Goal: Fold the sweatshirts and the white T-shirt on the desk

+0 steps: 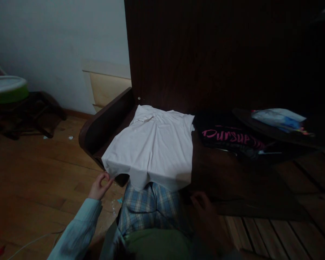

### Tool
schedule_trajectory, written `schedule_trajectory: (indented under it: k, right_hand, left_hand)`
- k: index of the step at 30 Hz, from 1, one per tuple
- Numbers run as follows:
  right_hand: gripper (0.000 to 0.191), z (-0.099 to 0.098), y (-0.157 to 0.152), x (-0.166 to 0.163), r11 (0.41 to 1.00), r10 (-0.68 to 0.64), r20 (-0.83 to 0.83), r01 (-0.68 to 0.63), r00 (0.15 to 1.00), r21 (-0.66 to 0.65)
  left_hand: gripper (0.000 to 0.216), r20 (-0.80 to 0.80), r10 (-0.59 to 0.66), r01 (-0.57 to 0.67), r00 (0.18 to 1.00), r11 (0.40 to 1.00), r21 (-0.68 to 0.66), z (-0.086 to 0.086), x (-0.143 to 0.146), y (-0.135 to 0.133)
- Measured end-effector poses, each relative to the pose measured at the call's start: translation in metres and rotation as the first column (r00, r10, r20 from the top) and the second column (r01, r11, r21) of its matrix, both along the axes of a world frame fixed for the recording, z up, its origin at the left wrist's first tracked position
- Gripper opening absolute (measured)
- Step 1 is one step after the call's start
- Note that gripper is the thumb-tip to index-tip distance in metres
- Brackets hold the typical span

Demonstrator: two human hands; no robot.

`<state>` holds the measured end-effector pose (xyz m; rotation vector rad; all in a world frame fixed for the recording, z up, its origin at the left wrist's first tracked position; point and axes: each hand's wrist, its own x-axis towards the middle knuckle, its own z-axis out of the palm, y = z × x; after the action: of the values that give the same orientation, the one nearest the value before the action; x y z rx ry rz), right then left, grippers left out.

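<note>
A white t-shirt (154,148) lies spread flat on a dark wooden bench (97,126), its hem hanging over the near edge. My left hand (99,186) pinches the shirt's lower left corner, fingers closed on the cloth. My right hand (202,202) sits in deep shadow near the shirt's lower right hem; its fingers are too dark to read. Below the hem a blue plaid cloth (148,209) covers my lap.
A black garment with pink lettering (229,137) lies on the bench to the right. Beyond it a dark tray (260,126) holds a plastic bag (278,119). A green-rimmed basin (7,90) rests on a low stool at far left. The floor is wooden planks.
</note>
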<state>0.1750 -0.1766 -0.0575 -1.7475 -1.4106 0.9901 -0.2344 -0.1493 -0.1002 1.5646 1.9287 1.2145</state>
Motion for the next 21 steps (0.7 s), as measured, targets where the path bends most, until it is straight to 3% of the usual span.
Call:
schedule_trajectory:
  k: [4, 7, 13, 17, 21]
  right_hand:
    - [0.023, -0.043, 0.003, -0.003, 1.000, 0.002, -0.130, -0.003, 0.992, -0.012]
    - [0.022, -0.059, 0.005, -0.017, 0.997, 0.080, -0.193, -0.080, 0.978, 0.007]
    - [0.019, -0.071, 0.006, -0.047, 0.956, 0.287, -0.172, -0.269, 0.942, 0.120]
    - [0.033, -0.074, -0.001, -0.053, 0.982, 0.165, -0.147, -0.148, 0.975, 0.114]
    - [0.044, -0.057, -0.018, -0.041, 0.976, 0.041, -0.064, -0.026, 0.997, 0.217]
  left_hand:
    - [0.042, 0.109, 0.007, 0.000, 0.994, 0.998, -0.065, 0.014, -0.004, -0.013]
    - [0.040, 0.115, -0.032, 0.043, 0.993, 0.994, -0.096, 0.026, -0.006, -0.027]
    - [0.047, 0.183, -0.025, 0.048, 0.983, 0.991, -0.123, 0.047, -0.009, -0.049]
    - [0.053, 0.091, -0.146, 0.157, 0.985, 0.980, -0.120, 0.065, -0.011, -0.057]
    - [0.054, -0.056, -0.286, 0.281, 0.957, 0.956, -0.079, 0.072, -0.022, -0.063]
